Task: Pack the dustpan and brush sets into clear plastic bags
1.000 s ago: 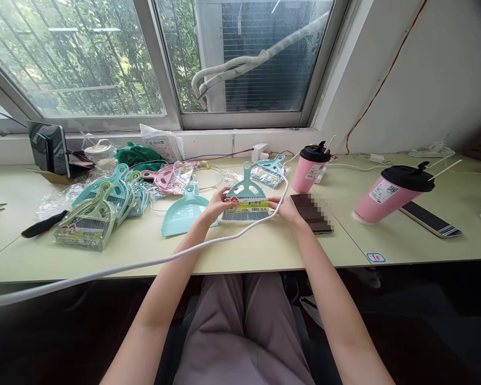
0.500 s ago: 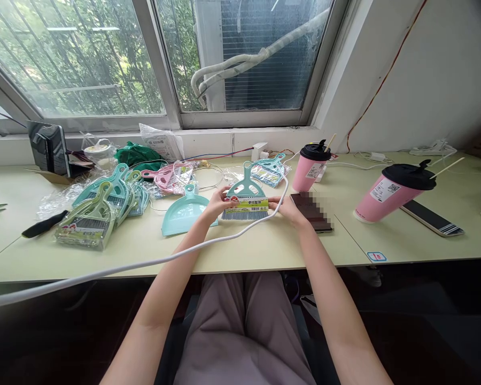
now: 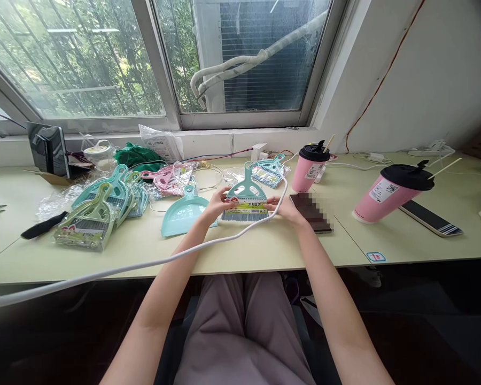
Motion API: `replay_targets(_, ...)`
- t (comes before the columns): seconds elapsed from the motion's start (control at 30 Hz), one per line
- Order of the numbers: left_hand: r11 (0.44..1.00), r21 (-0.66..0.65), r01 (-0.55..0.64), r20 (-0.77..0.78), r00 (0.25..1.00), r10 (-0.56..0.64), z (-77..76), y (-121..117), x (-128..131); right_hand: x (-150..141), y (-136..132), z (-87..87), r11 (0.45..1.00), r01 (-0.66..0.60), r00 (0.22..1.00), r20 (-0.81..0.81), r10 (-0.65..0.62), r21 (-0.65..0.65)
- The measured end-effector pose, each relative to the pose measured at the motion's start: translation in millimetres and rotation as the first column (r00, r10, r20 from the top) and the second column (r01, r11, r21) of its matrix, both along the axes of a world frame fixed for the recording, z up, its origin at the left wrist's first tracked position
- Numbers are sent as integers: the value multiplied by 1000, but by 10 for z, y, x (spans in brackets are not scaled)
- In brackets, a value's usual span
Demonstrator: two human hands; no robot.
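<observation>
A small teal hand brush [image 3: 247, 188] with grey bristles and a printed card label [image 3: 251, 205] lies in front of me, its handle pointing toward the window. My left hand [image 3: 216, 205] grips its left end, thumb over the label's edge. At the opposite end, my right hand [image 3: 285, 207] pinches the label and brush, fingers partly behind the white cable. A matching teal dustpan [image 3: 186, 214] rests on the table just left of the brush, partly behind my left forearm.
A white cable [image 3: 160, 262] crosses in front of my forearms. Packaged brush sets [image 3: 86, 222] and a black-handled tool [image 3: 44, 225] lie left. Right are a dark, partly blurred flat object [image 3: 308, 212], two pink cups [image 3: 310, 171] and a phone [image 3: 431, 218]. A person's hand shows at the far right edge.
My right fingers have shifted slightly left along the label's edge. The brush and my left hand stay nearly where they were.
</observation>
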State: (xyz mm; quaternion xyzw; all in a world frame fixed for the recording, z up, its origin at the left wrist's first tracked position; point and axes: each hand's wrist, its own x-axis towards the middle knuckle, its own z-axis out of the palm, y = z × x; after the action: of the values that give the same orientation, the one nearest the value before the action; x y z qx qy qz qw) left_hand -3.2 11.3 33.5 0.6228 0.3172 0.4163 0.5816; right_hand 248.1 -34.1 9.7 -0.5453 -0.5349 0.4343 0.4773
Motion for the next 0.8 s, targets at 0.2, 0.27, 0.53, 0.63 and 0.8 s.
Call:
replay_targets(0.2,1000,-11,30,19,999,-29,26,-6,-22,22,-5,0,999,-45,994,-100,44,-8)
replay_targets(0.27,999,-12,34,16,999,-34,40,-15,-28,27,-3,-6,998,-55,991,-123,53,-9)
replay_targets(0.53,1000,3,18,-9,1000,-18,49,-9,-52,7,-38,23,997,-79,990,-115,77,-15)
replay_targets(0.63,1000,0,23,-1,1000,-23,28,22,-60,-1,-61,42,993,-113,988,-112,108,-42)
replay_targets(0.8,999,-1,34,-2,999,-34,15,40,-70,-33,-82,74,992,-103,989,-112,95,-67)
